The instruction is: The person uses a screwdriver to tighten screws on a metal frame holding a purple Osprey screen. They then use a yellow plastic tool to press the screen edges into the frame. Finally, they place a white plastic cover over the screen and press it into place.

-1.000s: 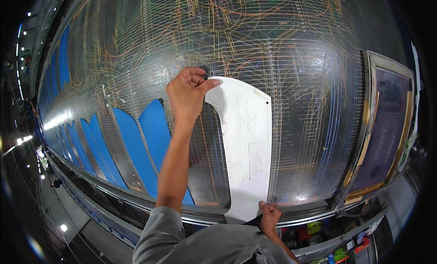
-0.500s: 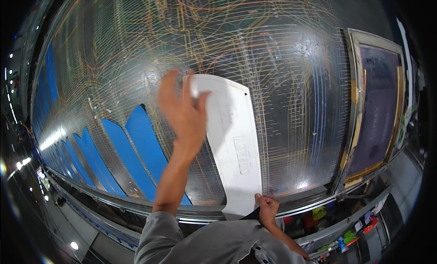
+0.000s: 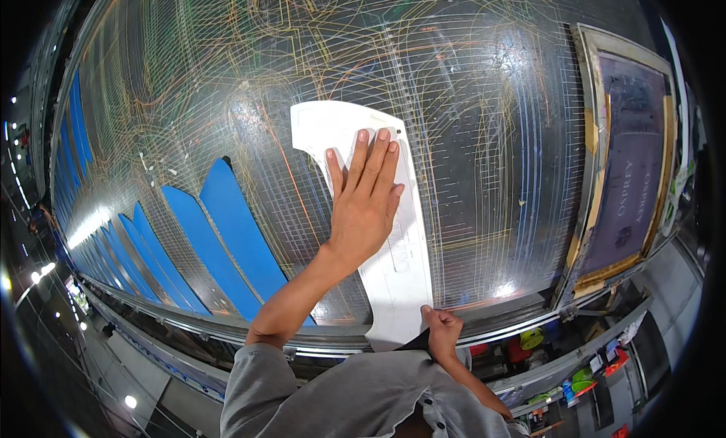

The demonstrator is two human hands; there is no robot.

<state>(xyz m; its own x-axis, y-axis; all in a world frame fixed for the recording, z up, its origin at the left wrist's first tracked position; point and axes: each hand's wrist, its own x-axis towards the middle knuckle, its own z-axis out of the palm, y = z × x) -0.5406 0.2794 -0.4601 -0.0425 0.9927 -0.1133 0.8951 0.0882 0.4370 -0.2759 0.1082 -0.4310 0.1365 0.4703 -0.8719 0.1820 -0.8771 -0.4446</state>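
Note:
A long white pattern sheet (image 3: 404,283) with a curved, wider far end lies on the dark, line-covered table (image 3: 491,264). Its near end reaches over the table's front edge. My left hand (image 3: 364,200) rests flat on the sheet's upper half, fingers stretched out and spread. At the near right edge, my right hand (image 3: 444,334) is closed with the thumb against the sheet's border; its curled fingers are partly hidden. A small dark patch (image 3: 416,341) shows under the sheet beside that hand.
Blue cut pieces (image 3: 238,230) with pointed tops lie in a row to the left. A framed printing screen (image 3: 624,166) with a purple mesh sits at the right. A metal rail (image 3: 499,338) runs along the front edge, with coloured items (image 3: 582,381) on a shelf below.
My left hand has come down from above the sheet's far left corner and moved right, onto its surface. The right hand stays at the near edge. The view has shifted slightly.

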